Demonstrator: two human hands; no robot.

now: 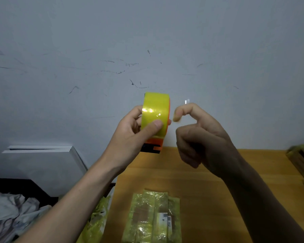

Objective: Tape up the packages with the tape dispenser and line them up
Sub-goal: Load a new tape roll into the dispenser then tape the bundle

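orange tape dispenser [155, 120] with yellow roll held upright mid-air, tape-wrapped package [152, 218] flat on wooden table below

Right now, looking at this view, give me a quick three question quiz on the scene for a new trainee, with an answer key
1. Which hand holds the tape dispenser?
2. True or false: the taped package is lifted clear of the wooden table.
3. What colour is the tape roll: A blue, B yellow, C white?

Key
1. The left hand, with its thumb pressed on the roll; the right hand is beside it with the forefinger crooked.
2. False: it lies flat on the table, below the hands.
3. B.
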